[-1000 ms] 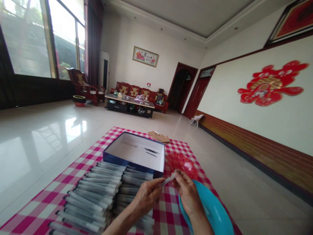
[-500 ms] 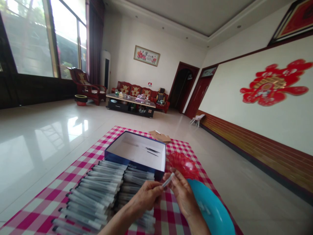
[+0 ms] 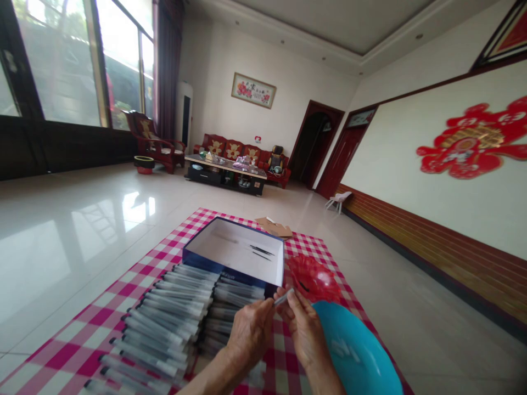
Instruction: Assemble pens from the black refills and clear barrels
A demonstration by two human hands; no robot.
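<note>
My left hand (image 3: 252, 328) is closed around one end of a small pale, translucent piece (image 3: 283, 298), perhaps a pen part. The fingertips of my right hand (image 3: 303, 323) pinch its other end. Many translucent pens (image 3: 164, 312) with dark tips lie in rows to the left of my hands. Behind them stands a blue box (image 3: 230, 249) with a white inside, holding a few thin dark sticks (image 3: 261, 251). A red dish (image 3: 317, 280) is just beyond my right hand. A turquoise basin (image 3: 366, 351) with small clear pieces in it sits to the right.
A pink and white checked cloth (image 3: 94, 307) covers the table. Flattened brown cardboard (image 3: 274, 227) lies behind the box. Farther off are a low table (image 3: 225, 169), a red wooden sofa (image 3: 242, 151), an armchair (image 3: 154, 142) and a small pale chair (image 3: 338, 201).
The view has shifted slightly, so the room appears a little to the right. My left hand has turned and closed up nearer my right fingertips, hiding more of the small piece.
</note>
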